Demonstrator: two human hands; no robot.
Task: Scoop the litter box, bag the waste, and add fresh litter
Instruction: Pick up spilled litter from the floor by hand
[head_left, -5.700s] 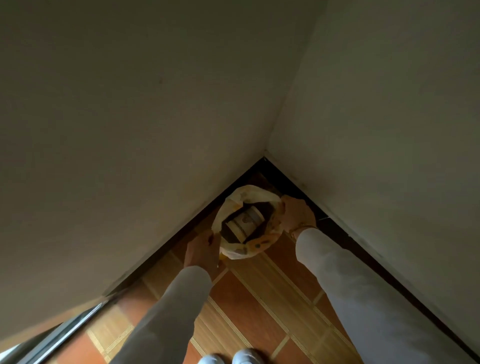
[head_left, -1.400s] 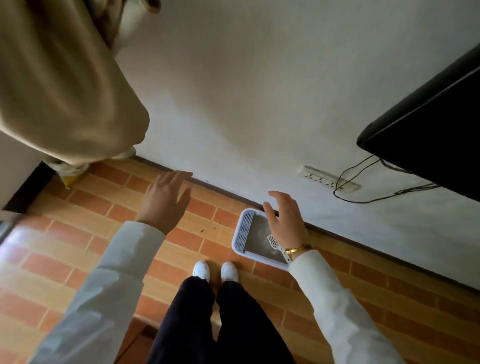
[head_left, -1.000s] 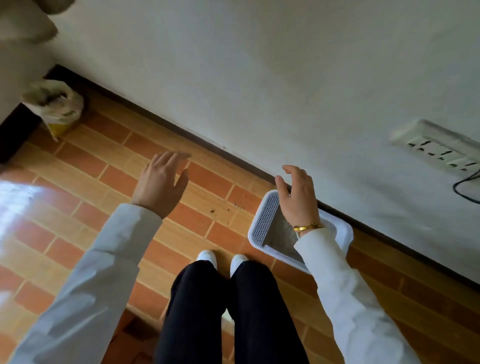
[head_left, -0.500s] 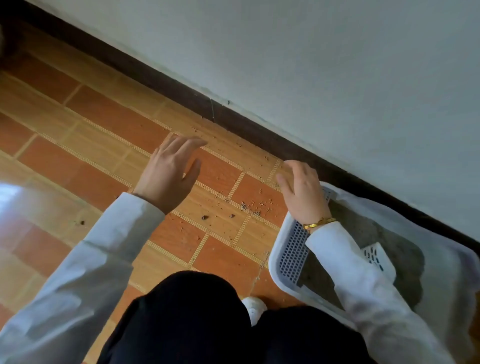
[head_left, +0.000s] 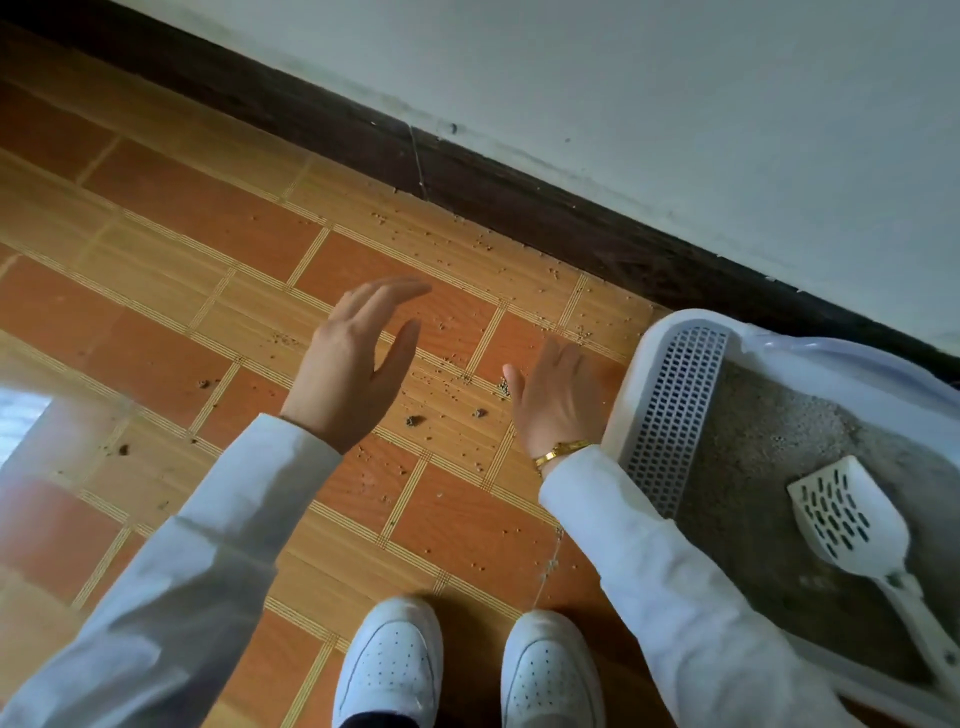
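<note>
Two hands, left (head_left: 347, 371) and right (head_left: 561, 397), spread empty, litter box (head_left: 670, 415) cropped, sleeve hiding its rim, scoop (head_left: 852, 519) handle cut off.

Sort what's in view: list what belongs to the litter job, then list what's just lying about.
For the job:
litter box
scoop, lying in the litter
grey litter
left hand and right hand, both empty

Just there:
spilled granules on the floor tiles
white shoes
gold bracelet

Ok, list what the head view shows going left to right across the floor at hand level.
left hand → right hand → bracelet → litter box grille → scoop, lying on the litter.
</note>
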